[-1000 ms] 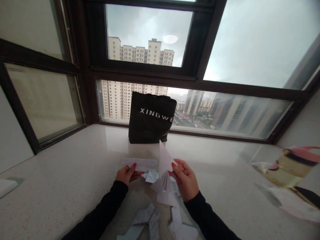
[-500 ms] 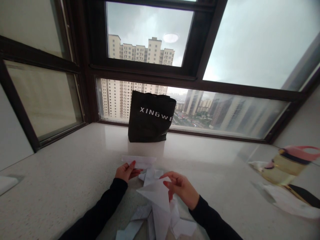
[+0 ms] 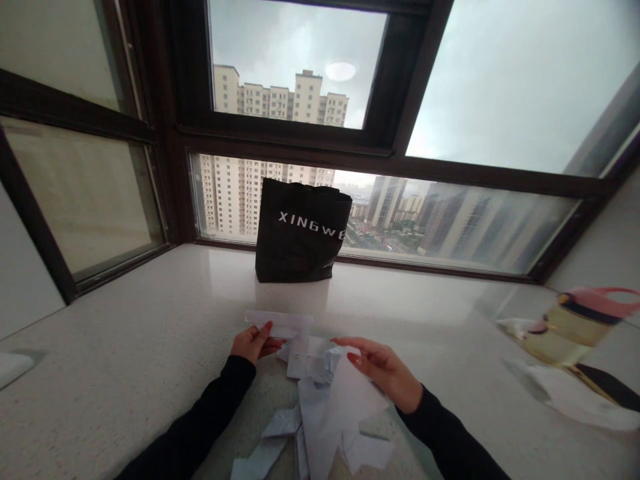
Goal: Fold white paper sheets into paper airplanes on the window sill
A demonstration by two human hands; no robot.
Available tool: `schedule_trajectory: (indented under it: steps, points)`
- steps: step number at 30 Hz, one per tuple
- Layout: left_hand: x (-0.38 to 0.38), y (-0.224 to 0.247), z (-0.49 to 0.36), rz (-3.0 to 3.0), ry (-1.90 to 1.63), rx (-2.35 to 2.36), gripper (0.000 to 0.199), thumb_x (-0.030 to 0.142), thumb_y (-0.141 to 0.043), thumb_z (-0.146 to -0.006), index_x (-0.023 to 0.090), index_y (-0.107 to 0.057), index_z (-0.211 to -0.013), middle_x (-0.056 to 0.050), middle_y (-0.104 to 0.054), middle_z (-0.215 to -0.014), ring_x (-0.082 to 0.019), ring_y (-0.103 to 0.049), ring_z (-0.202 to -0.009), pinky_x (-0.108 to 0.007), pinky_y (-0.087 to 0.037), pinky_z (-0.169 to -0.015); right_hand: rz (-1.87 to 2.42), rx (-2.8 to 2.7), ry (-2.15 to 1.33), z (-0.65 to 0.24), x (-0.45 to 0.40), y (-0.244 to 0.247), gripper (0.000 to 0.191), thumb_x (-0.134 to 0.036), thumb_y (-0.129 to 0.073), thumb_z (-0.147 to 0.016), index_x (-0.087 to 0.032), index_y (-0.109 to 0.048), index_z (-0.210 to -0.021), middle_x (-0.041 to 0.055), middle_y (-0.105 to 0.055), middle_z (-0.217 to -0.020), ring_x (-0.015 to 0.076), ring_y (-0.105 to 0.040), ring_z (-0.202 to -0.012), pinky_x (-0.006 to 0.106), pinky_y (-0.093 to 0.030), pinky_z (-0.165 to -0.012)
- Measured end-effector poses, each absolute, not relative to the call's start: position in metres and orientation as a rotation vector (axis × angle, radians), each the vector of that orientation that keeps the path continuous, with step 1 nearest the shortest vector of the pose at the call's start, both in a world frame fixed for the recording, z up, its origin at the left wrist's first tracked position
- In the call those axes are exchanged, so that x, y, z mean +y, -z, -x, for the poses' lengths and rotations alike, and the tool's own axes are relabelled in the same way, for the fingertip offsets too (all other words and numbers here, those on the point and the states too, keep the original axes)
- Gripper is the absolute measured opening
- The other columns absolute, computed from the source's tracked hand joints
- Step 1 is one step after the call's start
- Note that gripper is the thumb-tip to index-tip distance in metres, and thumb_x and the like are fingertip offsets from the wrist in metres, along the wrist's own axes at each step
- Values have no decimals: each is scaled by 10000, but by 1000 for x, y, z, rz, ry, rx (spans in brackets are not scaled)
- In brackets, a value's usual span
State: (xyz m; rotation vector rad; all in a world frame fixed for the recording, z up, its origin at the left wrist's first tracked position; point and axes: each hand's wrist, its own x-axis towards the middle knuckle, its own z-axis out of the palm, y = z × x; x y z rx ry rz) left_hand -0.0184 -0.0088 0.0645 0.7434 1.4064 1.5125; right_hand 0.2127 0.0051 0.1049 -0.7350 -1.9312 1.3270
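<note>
Between the thumb and fingers of my left hand [image 3: 256, 344] is a long folded strip of white paper [image 3: 287, 325], held just above the sill. My right hand [image 3: 385, 370] pinches the edge of a thin white paper sheet [image 3: 347, 393], which hangs toward me and is slightly blurred. Beneath and around this sheet lie several folded paper pieces [image 3: 270, 447], some overlapping. A small bluish folded piece [image 3: 330, 363] sits close to my right fingertips. The sheet hides part of the pile.
A black bag [image 3: 303, 247] with white letters stands against the window. At the right are a yellowish bottle with a pink lid [image 3: 580, 327], crumpled white tissue or plastic [image 3: 585, 400] and a dark flat object [image 3: 613, 387]. The speckled white sill [image 3: 150, 320] spreads around.
My right hand has moved right, drawing the thin sheet along with it and uncovering folded pieces in the middle. My left hand has stayed in place with the paper strip.
</note>
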Motion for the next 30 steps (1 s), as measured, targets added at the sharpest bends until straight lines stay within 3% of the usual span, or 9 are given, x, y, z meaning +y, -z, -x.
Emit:
schedule_trajectory:
  steps: [4,8,15,24,30]
  points:
    - [-9,-63,18,-779,-1498,1415,156,261,-531,-743,157,-528,-626,-2,-644,-481,-156,-630,-504,-212,-520,-481,742,-2310,-1020,-202,-10,-100,309,-313,-510,-740,-226,-530,-1035,37,-573,-848,168,-505,-754,285,-386,-656]
    - [-9,-62,18,-807,-1489,1416,163,280,-528,-745,155,-525,-640,2,-642,-477,-155,-630,-504,-222,-524,-488,910,-2391,-702,-194,-14,-91,327,-310,-611,-645,-187,-528,-937,32,-531,-792,168,-473,-731,290,-365,-653]
    - [-7,-60,20,-829,-1495,1423,170,276,-525,-748,147,-519,-639,-14,-647,-490,-146,-630,-499,-210,-526,-497,1135,-2570,-522,-193,-14,-82,491,-406,-734,-406,-205,-546,-812,-15,-511,-689,175,-442,-679,297,-316,-633]
    - [-5,-57,22,-892,-1480,1482,176,300,-531,-733,165,-520,-620,-18,-654,-514,-156,-632,-520,-220,-521,-494,1093,-2450,-710,-190,-13,-79,260,-254,-733,-456,-183,-549,-625,-26,-505,-671,164,-446,-707,298,-299,-676]
    - [-1,-59,37,-995,-1412,1600,189,336,-555,-697,158,-532,-639,-10,-642,-531,-163,-627,-518,-213,-491,-423,955,-2073,-1130,-194,-6,-80,232,-301,-643,-586,-181,-447,-616,-75,-376,-514,83,-348,-488,209,-281,-476]
